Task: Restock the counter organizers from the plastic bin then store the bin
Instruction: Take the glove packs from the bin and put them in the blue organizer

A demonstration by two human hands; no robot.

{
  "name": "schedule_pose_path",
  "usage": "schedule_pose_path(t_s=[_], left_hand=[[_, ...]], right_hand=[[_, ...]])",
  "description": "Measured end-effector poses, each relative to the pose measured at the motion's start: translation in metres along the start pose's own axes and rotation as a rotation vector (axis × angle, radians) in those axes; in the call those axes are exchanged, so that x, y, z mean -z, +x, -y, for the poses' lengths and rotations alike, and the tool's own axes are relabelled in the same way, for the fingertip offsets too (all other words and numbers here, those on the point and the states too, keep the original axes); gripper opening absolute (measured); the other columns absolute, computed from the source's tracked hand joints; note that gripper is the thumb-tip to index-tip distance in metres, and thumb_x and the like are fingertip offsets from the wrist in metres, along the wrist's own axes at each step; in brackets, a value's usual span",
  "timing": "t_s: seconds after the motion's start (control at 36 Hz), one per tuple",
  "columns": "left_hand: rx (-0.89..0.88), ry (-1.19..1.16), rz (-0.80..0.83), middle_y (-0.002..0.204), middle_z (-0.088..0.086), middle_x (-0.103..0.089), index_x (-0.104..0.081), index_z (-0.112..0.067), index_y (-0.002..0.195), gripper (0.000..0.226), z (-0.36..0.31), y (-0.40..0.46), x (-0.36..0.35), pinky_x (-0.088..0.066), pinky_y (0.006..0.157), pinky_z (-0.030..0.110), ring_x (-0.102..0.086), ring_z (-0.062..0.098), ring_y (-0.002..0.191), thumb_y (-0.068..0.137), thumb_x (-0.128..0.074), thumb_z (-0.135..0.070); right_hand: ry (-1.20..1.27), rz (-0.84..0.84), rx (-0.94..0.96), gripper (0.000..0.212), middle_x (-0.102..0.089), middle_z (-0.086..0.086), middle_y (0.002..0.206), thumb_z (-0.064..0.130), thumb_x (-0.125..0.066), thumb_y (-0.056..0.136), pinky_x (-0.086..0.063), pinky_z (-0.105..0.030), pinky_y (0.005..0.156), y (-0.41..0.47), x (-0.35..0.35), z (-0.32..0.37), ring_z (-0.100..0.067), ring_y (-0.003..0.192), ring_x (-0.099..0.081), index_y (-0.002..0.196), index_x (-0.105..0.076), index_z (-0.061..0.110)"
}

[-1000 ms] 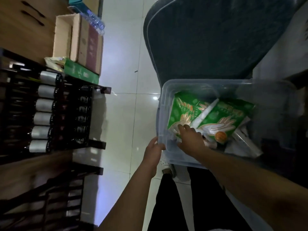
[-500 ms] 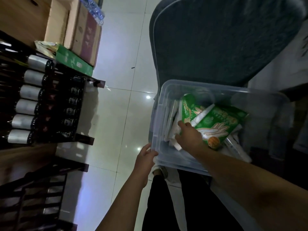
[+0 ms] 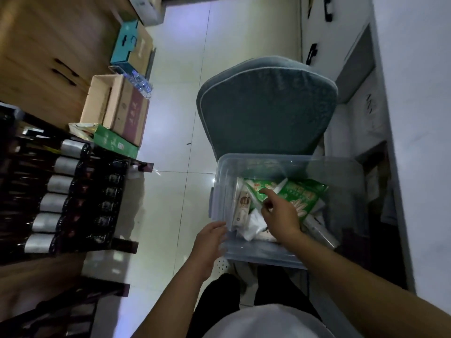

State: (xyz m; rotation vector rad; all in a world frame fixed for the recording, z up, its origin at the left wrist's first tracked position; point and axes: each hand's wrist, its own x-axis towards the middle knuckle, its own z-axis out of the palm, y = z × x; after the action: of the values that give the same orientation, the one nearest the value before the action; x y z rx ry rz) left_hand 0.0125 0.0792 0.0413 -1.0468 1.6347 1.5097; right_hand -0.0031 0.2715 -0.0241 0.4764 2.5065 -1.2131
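A clear plastic bin (image 3: 268,252) stands in front of me at lower centre. Inside lie green printed packets (image 3: 302,193), a tall slim beige packet (image 3: 242,208) standing at the left wall, and white sachets (image 3: 253,223). My right hand (image 3: 280,213) reaches into the bin over the white sachets, index finger stretched toward the green packets, the other fingers curled; it holds nothing that I can see. My left hand (image 3: 210,240) rests at the bin's near left corner, fingers spread against the wall.
A grey-blue cushioned chair (image 3: 266,111) stands just behind the bin. On the left, a dark rack of bottles (image 3: 61,196), with cardboard boxes (image 3: 117,106) and a green box (image 3: 114,142) beyond it. White drawers (image 3: 341,32) line the right side. Tiled floor (image 3: 175,98) lies between.
The view has tilted up and back, showing more floor and chair. My right hand has lifted off the green packets and now points its index finger. My left hand stays at the bin's corner.
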Motion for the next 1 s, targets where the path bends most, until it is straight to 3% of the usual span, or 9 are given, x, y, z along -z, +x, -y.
schedule_pose_path(t_s=[0.11,0.19,0.33,0.47,0.53,0.67,0.78,0.89,1.0], left_hand=[[0.184,-0.127,0.224,0.126,0.013,-0.060,-0.059,-0.015,0.119,0.033,-0.009,-0.002,-0.026,-0.056,0.087,0.054,-0.059,0.030,0.116,0.093,-0.065,-0.035],[0.244,-0.176,0.313,0.118,0.016,-0.062,-0.062,-0.011,0.118,0.044,-0.013,0.005,-0.038,-0.058,0.082,0.052,-0.062,0.033,0.104,0.088,-0.070,-0.041],[0.272,-0.108,0.325,0.095,0.019,-0.063,-0.064,-0.001,0.106,0.024,-0.013,0.008,-0.046,-0.061,0.063,0.042,-0.065,0.032,0.080,0.088,-0.070,-0.015],[0.248,0.057,0.358,0.073,0.014,-0.074,-0.064,0.003,0.098,0.013,-0.008,0.000,-0.051,-0.060,0.058,0.034,-0.073,0.027,0.064,0.085,-0.063,0.004],[0.211,0.089,0.368,0.085,0.015,-0.075,-0.065,0.001,0.102,0.020,-0.009,-0.002,-0.051,-0.060,0.062,0.034,-0.073,0.027,0.072,0.083,-0.061,0.007],[0.019,0.082,0.364,0.090,0.014,-0.077,-0.064,-0.009,0.117,0.034,-0.022,-0.001,-0.040,-0.058,0.058,0.034,-0.074,0.025,0.076,0.088,-0.057,0.006],[-0.088,0.072,0.432,0.110,0.013,-0.075,-0.062,-0.016,0.124,0.044,-0.037,-0.001,-0.013,-0.058,0.065,0.037,-0.074,0.028,0.091,0.086,-0.062,0.005],[-0.120,0.086,0.618,0.126,0.011,-0.070,-0.060,-0.021,0.132,0.056,-0.051,-0.006,0.015,-0.059,0.074,0.041,-0.071,0.029,0.104,0.081,-0.071,-0.001],[-0.121,0.119,0.742,0.129,0.011,-0.068,-0.060,-0.024,0.132,0.060,-0.069,-0.007,0.035,-0.059,0.075,0.039,-0.069,0.030,0.110,0.078,-0.076,-0.006]], right_hand=[[-0.003,0.019,0.156,0.051,-0.075,0.000,0.097,0.013,-0.063,0.090,-0.056,-0.042,0.077,-0.033,0.023,0.013,-0.027,0.088,-0.070,0.136,-0.056,0.033],[0.017,0.037,0.291,0.053,-0.075,0.001,0.097,0.014,-0.065,0.088,-0.056,-0.039,0.077,-0.067,0.032,0.016,-0.025,0.087,-0.071,0.135,-0.056,0.037],[-0.060,0.029,0.466,0.047,-0.076,0.000,0.097,0.015,-0.062,0.087,-0.048,-0.023,0.067,-0.104,0.048,0.016,-0.018,0.081,-0.069,0.130,-0.062,0.035],[-0.108,0.071,0.516,0.051,-0.076,-0.003,0.100,0.016,-0.060,0.090,-0.053,-0.039,0.071,-0.115,0.059,0.019,-0.024,0.085,-0.069,0.136,-0.055,0.038],[-0.081,0.092,0.505,0.053,-0.075,0.001,0.103,0.018,-0.062,0.090,-0.054,-0.037,0.074,-0.117,0.060,0.019,-0.020,0.089,-0.069,0.136,-0.052,0.043],[0.200,-0.013,0.278,0.044,-0.069,0.013,0.111,0.032,-0.074,0.082,-0.052,-0.028,0.089,-0.120,0.054,0.006,-0.002,0.100,-0.063,0.125,-0.064,0.036],[0.625,-0.161,-0.158,0.044,-0.068,-0.004,0.109,0.018,-0.081,0.079,-0.054,-0.038,0.086,-0.104,0.048,-0.001,-0.020,0.095,-0.064,0.121,-0.067,0.016],[0.995,0.031,-0.455,0.039,-0.074,-0.004,0.104,0.015,-0.076,0.081,-0.054,-0.031,0.062,-0.085,0.051,0.005,-0.023,0.090,-0.070,0.118,-0.068,0.027],[1.143,0.181,-0.464,0.040,-0.073,-0.018,0.112,0.009,-0.074,0.076,-0.057,-0.046,0.080,-0.072,0.046,0.021,-0.036,0.098,-0.070,0.114,-0.070,0.017]])
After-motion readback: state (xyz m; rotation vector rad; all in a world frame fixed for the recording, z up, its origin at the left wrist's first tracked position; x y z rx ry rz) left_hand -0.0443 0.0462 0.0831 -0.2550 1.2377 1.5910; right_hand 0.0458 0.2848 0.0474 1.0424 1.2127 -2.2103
